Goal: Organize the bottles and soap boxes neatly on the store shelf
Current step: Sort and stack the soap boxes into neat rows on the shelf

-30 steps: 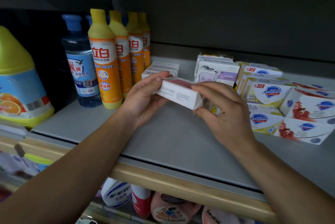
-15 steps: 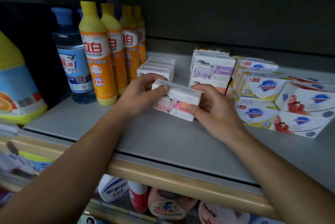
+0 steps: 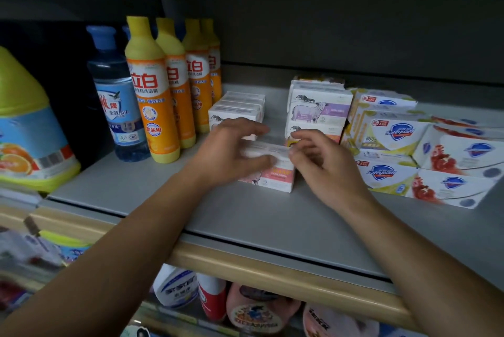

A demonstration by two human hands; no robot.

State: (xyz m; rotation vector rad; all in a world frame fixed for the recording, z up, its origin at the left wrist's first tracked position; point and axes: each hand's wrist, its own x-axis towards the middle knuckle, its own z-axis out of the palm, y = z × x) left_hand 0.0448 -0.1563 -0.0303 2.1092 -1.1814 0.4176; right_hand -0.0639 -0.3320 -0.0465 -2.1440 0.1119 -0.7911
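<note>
— What's happening with that soap box [image 3: 268,170] now?

— It's sitting on the shelf [image 3: 245,216] at last. A second ago both hands were holding it up in the air and turning it over; now it's resting on its long edge, pink label facing out toward us, in the open stretch between the white boxes [image 3: 237,107] at the back left and the sheep-printed stack [image 3: 319,110].

— Are the hands letting go?

— Not quite. The left hand [image 3: 231,154] is lying across the top and left end, fingers spread and fairly straight, thumb running along the front face, pressing more than gripping. The right hand [image 3: 321,162] is curling its fingers against the right end of the box; it's blurred, so I'm reading that as a light pinch at the corner, not a firm hold.

— So what does that mean for the tidying?

— I'd say the placing is done and the squaring-up is underway. The box is standing well forward of the others, so it's probably needing a push back toward its matching row.

— And the rest?

— The orange bottles [image 3: 152,96] are lining up neatly beside the blue bottle [image 3: 117,96], with the big jug [image 3: 27,129] at the far left. The Safeguard boxes [image 3: 392,135] on the right are looking looser, some angled, so there's likely work waiting there.
</note>
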